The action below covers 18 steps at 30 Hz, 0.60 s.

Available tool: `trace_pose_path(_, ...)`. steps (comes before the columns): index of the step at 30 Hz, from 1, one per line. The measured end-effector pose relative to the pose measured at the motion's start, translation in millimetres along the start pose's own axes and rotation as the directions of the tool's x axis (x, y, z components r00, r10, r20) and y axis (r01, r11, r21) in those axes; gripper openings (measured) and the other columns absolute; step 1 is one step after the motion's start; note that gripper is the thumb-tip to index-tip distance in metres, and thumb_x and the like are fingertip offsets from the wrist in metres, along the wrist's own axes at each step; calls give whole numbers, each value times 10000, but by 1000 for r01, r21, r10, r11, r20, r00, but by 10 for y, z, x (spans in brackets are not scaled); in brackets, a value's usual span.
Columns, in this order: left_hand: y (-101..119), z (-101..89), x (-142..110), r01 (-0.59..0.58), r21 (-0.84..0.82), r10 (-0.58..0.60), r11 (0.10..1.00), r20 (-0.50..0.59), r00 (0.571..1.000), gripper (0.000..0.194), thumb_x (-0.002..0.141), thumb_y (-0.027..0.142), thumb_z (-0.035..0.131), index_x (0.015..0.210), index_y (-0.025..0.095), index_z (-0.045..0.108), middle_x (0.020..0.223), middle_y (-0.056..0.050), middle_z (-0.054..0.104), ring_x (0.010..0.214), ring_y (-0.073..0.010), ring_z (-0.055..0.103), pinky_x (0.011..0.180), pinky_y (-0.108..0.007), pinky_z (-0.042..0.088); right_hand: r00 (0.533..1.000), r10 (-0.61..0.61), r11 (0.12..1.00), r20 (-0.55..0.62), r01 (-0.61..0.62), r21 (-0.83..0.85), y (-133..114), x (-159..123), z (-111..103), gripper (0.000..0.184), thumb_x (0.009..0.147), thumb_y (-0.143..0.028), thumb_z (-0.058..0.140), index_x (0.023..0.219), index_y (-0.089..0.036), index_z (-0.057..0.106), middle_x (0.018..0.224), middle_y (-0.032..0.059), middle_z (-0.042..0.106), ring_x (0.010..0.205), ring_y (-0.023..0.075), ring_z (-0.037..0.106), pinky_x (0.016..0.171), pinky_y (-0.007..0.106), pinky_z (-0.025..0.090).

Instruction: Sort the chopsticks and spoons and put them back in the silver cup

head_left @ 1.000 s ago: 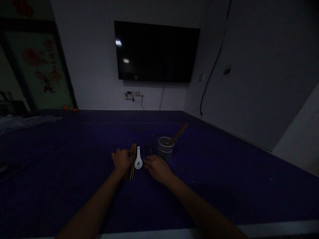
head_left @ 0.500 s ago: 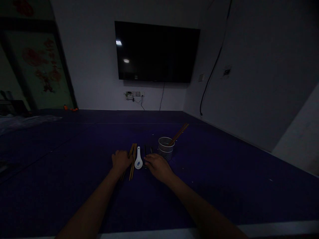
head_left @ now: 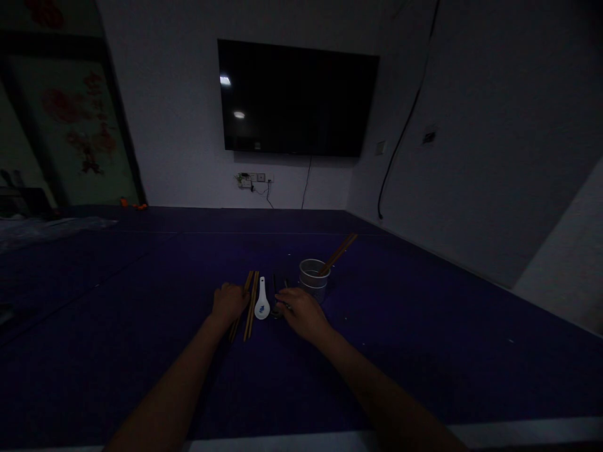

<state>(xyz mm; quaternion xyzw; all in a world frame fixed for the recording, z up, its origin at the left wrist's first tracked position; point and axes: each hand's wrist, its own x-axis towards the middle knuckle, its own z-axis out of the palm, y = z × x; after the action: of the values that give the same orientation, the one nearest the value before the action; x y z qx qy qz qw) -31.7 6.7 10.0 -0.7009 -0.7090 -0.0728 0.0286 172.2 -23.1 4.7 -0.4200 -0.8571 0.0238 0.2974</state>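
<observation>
My left hand [head_left: 228,302] rests at the left, fingers curled and thumb against the left pair of wooden chopsticks [head_left: 234,329]. A second pair of chopsticks [head_left: 251,307] lies just right of it. Beside these is a white spoon [head_left: 262,305] with a blue mark in its bowl, handle pointing away. A dark spoon [head_left: 276,314] lies to its right, partly covered by my fingers. My right hand [head_left: 301,314] is closed around a slim dark metal utensil [head_left: 286,282]; its kind is hidden. Behind that hand stands a metal cup [head_left: 315,270] with chopsticks [head_left: 339,252] leaning in it.
A dark blue-purple surface [head_left: 424,339] carries everything, with small pale specks on it. Crumpled clear plastic [head_left: 61,227] and small orange items [head_left: 139,206] lie far left. A television [head_left: 296,97] hangs on the wall, and a black cable [head_left: 400,138] runs down at the right.
My right hand has shifted slightly, uncovering more of the dark spoon's bowl; a bit of metal now shows between its fingers. The left hand, chopsticks, white spoon and cup look almost unchanged.
</observation>
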Motion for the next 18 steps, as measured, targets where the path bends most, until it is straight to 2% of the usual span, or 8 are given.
trace_pose_path(18,-14,19,23,20,-12,-20,1000,-6,1000,346,861,345,449,921,166,740,992,-177,721,1098,-307,611,900,-384,456,999,25,1000,34,-25,15,-34,-7,-9,262,910,-215,515,1091,-203,704,1172,75,688,1076,198,626,934,326,471)
